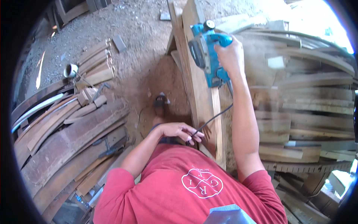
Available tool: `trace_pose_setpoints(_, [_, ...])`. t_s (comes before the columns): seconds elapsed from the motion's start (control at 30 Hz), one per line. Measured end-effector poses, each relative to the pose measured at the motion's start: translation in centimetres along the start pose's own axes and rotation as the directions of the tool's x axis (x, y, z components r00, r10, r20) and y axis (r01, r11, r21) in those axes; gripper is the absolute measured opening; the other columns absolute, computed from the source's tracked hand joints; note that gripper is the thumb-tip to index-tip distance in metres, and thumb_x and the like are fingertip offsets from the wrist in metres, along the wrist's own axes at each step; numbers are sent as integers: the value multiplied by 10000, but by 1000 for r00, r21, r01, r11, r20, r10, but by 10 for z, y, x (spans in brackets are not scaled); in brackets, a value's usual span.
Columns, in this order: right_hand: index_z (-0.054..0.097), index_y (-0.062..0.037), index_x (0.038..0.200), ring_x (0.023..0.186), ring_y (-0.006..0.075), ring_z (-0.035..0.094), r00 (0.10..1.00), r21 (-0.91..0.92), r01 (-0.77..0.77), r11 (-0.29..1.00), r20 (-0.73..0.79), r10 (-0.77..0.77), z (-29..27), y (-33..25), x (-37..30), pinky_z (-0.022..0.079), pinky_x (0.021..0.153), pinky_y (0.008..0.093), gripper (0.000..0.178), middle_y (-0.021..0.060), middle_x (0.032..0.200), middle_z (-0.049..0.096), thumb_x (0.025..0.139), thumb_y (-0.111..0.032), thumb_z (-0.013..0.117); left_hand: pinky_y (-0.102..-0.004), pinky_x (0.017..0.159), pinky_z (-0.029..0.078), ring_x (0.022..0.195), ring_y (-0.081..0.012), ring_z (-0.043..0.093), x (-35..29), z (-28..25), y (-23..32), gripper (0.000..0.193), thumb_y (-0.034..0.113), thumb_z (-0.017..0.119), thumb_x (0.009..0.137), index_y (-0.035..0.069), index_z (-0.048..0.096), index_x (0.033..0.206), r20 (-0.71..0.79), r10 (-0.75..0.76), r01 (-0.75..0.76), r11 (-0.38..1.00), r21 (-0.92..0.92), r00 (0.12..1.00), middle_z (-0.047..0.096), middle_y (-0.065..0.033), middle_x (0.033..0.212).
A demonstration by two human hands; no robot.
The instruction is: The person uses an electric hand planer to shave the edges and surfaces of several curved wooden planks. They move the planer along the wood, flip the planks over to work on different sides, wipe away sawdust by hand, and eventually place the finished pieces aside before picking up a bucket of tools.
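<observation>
Blue elec. planer (209, 56) on top edge of wood board (200, 100), twd far end.
I see R hand (232, 56) clamped on its handle (222, 38) above board; L hand (177, 130) just left of board, fingers part-curled, blk cord (216, 117) btwn them.

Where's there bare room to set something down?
Mostly bare brown dirt ground lies between the tan wooden strips at left and the long brown wooden board. Crowded: the board's far half, under the blue power planer; right, weathered wooden planks; lower left, reddish-brown wooden boards.
</observation>
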State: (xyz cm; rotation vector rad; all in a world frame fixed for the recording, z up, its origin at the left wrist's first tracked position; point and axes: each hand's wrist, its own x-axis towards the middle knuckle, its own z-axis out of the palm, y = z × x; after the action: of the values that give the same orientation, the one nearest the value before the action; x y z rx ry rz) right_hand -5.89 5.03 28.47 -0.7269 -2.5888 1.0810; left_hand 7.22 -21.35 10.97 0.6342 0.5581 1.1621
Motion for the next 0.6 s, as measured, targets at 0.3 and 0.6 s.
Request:
trace_pose_setpoints(0.3, [756,-49,1166,1034,387,739,1000,2,4,1000,-26,-4,43,-28,126,563,918,433,378,228,1045,766,806,-153,707,-352,1050,500,1231,-201,677,-26,-90,75,594,188,669,1028,77,482,1581,-50,-10,6,997,-77,999,645,-117,1459])
trace_pose_setpoints(0.6, [650,-11,734,469,186,565,998,-48,61,997,-26,-62,102,-60,324,436,437,366,172,76,589,599,834,-140,704,-328,1045,479,1185,-163,649,-37,-131,137,509,182,656,1010,85,550,1498,-360,280,-285,958,42,890,701,-76,1315])
